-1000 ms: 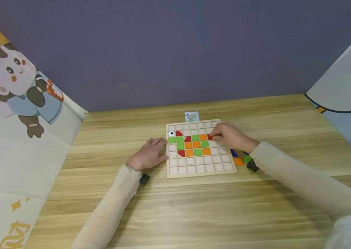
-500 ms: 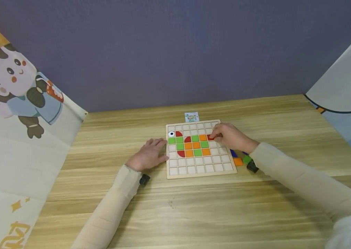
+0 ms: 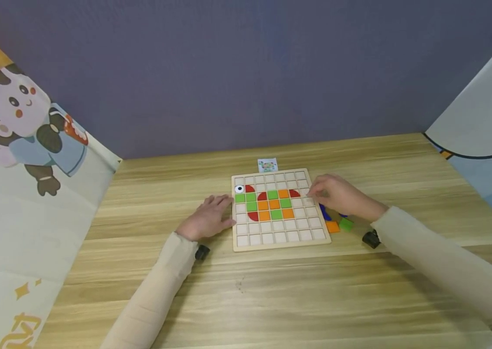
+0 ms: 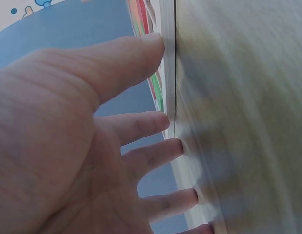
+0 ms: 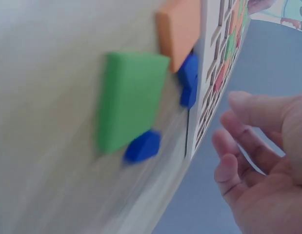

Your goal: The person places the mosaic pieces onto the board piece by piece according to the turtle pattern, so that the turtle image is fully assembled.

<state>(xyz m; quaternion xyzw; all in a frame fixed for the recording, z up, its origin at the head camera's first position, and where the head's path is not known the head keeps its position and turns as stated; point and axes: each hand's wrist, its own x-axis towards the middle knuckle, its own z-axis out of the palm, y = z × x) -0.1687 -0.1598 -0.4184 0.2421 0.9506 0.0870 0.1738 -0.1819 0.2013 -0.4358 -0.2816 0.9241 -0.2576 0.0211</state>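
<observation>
A wooden grid board [image 3: 281, 247] lies on the table, its cells partly filled with green, orange and red pieces and a white eye tile [image 3: 239, 189]. At the right end of the upper orange-green row sits a red quarter-round piece [image 3: 294, 193]. My right hand [image 3: 339, 195] hovers at the board's right edge, fingers loosely bent and holding nothing; the right wrist view shows thumb and fingers apart. My left hand [image 3: 207, 218] rests at the left edge, fingers spread, thumb and fingertips against the board's side in the left wrist view.
Loose pieces lie right of the board: an orange tile [image 5: 182, 34], a green tile [image 5: 133, 97] and blue pieces [image 5: 143, 146]. A small picture card [image 3: 268, 165] lies behind the board. A dark wall panel [image 3: 246, 77] stands at the table's back.
My right hand has let go of the red quarter-round piece, which stays in its cell, and has moved right to the board's edge. The left hand has kept its place.
</observation>
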